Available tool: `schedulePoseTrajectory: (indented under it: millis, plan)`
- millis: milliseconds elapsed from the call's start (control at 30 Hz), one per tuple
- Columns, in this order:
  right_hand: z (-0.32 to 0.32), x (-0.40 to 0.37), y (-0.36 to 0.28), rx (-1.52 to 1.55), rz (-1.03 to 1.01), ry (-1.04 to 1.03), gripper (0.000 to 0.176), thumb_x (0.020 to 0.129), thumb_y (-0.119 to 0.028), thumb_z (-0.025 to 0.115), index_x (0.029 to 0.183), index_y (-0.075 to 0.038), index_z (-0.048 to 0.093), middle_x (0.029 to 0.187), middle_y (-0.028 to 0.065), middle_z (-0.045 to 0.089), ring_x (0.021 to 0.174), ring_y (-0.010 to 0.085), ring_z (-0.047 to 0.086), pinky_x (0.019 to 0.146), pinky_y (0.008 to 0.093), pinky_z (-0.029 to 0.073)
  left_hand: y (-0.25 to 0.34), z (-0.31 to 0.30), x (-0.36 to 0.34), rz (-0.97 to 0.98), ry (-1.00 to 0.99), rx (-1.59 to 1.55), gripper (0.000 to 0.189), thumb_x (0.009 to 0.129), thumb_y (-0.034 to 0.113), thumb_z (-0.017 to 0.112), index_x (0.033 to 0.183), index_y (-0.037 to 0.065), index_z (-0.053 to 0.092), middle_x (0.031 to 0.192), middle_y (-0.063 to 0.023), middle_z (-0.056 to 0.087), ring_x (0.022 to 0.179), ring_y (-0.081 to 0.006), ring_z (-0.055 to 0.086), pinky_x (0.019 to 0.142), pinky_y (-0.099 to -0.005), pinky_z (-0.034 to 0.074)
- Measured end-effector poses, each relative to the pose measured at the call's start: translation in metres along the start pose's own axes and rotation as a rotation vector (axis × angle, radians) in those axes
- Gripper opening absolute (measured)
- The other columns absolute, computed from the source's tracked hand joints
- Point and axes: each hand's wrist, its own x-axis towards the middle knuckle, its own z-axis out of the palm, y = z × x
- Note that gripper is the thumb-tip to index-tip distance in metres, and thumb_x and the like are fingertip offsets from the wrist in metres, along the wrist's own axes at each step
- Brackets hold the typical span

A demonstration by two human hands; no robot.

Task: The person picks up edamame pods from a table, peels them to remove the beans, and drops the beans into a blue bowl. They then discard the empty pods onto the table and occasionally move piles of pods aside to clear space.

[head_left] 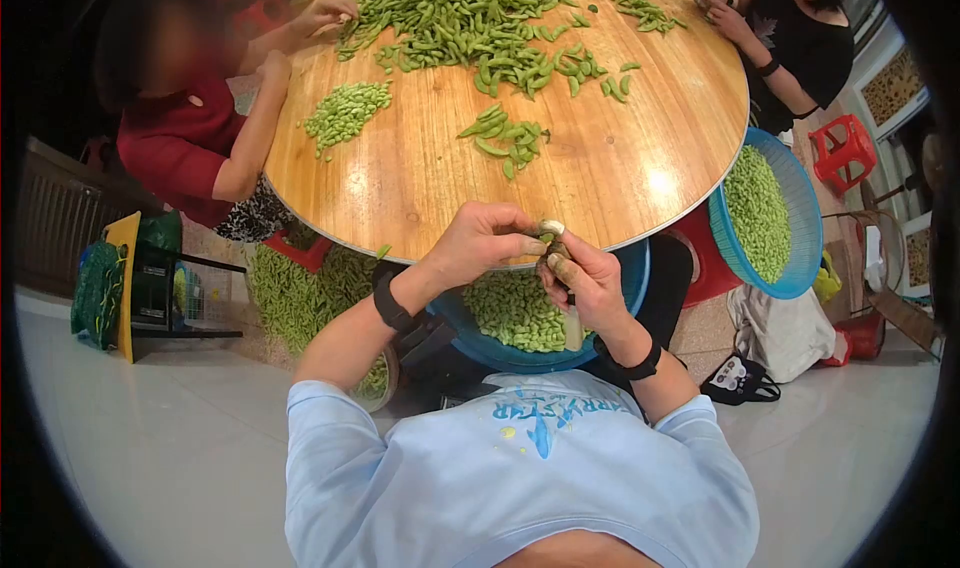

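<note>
Above the near edge of the round wooden table (620, 178), my two hands meet at the fingertips. My left hand (480, 240) is closed in a pinch at one end of a small green bean pod (546, 238). My right hand (588, 280) is closed around the other side, its fingers hiding most of the pod. One fingertip there looks wrapped in white, and a pale strip (573, 330) hangs below the hand. Directly beneath is a blue basket (470, 350) of shelled green beans (515, 308). A small group of pods (510, 143) lies on the table ahead.
A large heap of pods (460, 13) covers the table's far side, with a shelled bean pile (348, 113) at left. Co-workers sit at left (180, 128) and right (800, 48). Another blue basket (805, 268) of beans stands right; more pods (300, 298) lie lower left.
</note>
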Motion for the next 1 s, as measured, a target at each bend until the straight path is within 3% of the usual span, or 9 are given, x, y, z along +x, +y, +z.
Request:
schedulePoseTrajectory:
  millis: [167, 233, 300, 367, 400, 467, 567, 800, 1000]
  plan:
    - [-0.009, -0.001, -0.009, 0.407, 0.218, -0.19, 0.026, 0.095, -0.01, 0.05, 0.119, 0.0, 0.052, 0.072, 0.0064, 0.049, 0.051, 0.0078, 0.04, 0.042, 0.0201, 0.034, -0.008, -0.017, 0.004, -0.289, -0.387, -0.506, 0.012, 0.082, 0.007, 0.068, 0.091, 0.0, 0.065, 0.075, -0.0029, 0.063, 0.057, -0.0065, 0.053, 0.049, -0.0186, 0.04]
    - [-0.008, -0.003, -0.01, 0.526, 0.274, -0.24, 0.022, 0.095, -0.01, 0.051, 0.115, -0.002, 0.053, 0.072, 0.0063, 0.049, 0.051, 0.0077, 0.039, 0.041, 0.0198, 0.033, -0.007, -0.013, 0.002, -0.324, -0.349, -0.473, 0.013, 0.082, 0.008, 0.068, 0.091, -0.001, 0.064, 0.073, -0.0042, 0.062, 0.058, -0.0076, 0.053, 0.05, -0.0198, 0.04]
    - [-0.009, -0.005, -0.008, 0.706, 0.378, -0.042, 0.026, 0.095, -0.008, 0.048, 0.12, -0.003, 0.054, 0.077, 0.0077, 0.054, 0.052, 0.009, 0.041, 0.041, 0.0189, 0.034, -0.005, -0.006, 0.002, -0.353, -0.314, -0.441, 0.015, 0.082, 0.009, 0.068, 0.09, -0.002, 0.063, 0.072, -0.0054, 0.061, 0.058, -0.0087, 0.052, 0.05, -0.021, 0.041]
    - [-0.01, -0.007, -0.004, 0.721, 0.395, -0.016, 0.027, 0.095, -0.009, 0.05, 0.121, -0.005, 0.053, 0.078, 0.0078, 0.054, 0.053, 0.0087, 0.041, 0.04, 0.0187, 0.034, -0.002, 0.0, 0.0, 0.381, -0.127, 0.483, 0.015, 0.079, 0.009, 0.068, 0.085, -0.002, 0.06, 0.069, -0.0092, 0.057, 0.058, -0.0161, 0.055, 0.05, -0.0273, 0.044]
    - [-0.01, -0.007, -0.002, 0.734, 0.414, 0.003, 0.028, 0.095, -0.01, 0.051, 0.123, -0.007, 0.053, 0.079, 0.0078, 0.054, 0.053, 0.0084, 0.041, 0.04, 0.0186, 0.035, 0.002, 0.003, -0.003, 0.38, -0.125, 0.483, 0.015, 0.079, 0.009, 0.068, 0.085, -0.002, 0.06, 0.069, -0.0092, 0.057, 0.058, -0.0161, 0.055, 0.05, -0.0273, 0.044]
    - [-0.006, -0.007, -0.004, 0.775, 0.434, 0.017, 0.029, 0.095, -0.011, 0.052, 0.123, -0.007, 0.053, 0.079, 0.0079, 0.055, 0.053, 0.0081, 0.041, 0.04, 0.0184, 0.035, 0.006, 0.009, -0.013, 0.621, 0.025, 1.023, 0.013, 0.076, 0.007, 0.067, 0.081, -0.001, 0.058, 0.068, -0.0129, 0.054, 0.064, -0.0264, 0.058, 0.053, -0.0339, 0.046]
    - [0.0, -0.005, -0.005, 0.836, 0.458, 0.036, 0.03, 0.094, -0.012, 0.053, 0.125, -0.008, 0.052, 0.079, 0.0081, 0.055, 0.052, 0.0076, 0.04, 0.039, 0.0183, 0.034, 0.006, 0.014, -0.019, 0.646, 0.09, 1.112, 0.011, 0.076, 0.005, 0.065, 0.077, 0.0, 0.056, 0.067, -0.0131, 0.052, 0.065, -0.0318, 0.058, 0.054, -0.0384, 0.046]
    - [0.0, -0.007, 0.0, 0.881, 0.477, 0.003, 0.033, 0.094, -0.011, 0.054, 0.126, -0.009, 0.051, 0.078, 0.0082, 0.054, 0.051, 0.0073, 0.039, 0.038, 0.0187, 0.033, 0.008, 0.001, -0.014, 0.531, -0.121, 0.739, 0.012, 0.082, 0.01, 0.063, 0.077, 0.0, 0.058, 0.067, -0.0154, 0.052, 0.062, -0.0326, 0.057, 0.053, -0.037, 0.045]
    - [0.0, -0.007, -0.004, 0.767, 0.377, -0.022, 0.03, 0.093, -0.009, 0.054, 0.123, -0.007, 0.054, 0.075, 0.0089, 0.054, 0.051, 0.0077, 0.041, 0.039, 0.0189, 0.035, -0.002, 0.0, -0.014, 0.156, -0.161, 0.183, 0.024, 0.093, 0.019, 0.055, 0.083, -0.001, 0.062, 0.06, -0.002, 0.049, 0.057, -0.0125, 0.052, 0.05, -0.0272, 0.04]
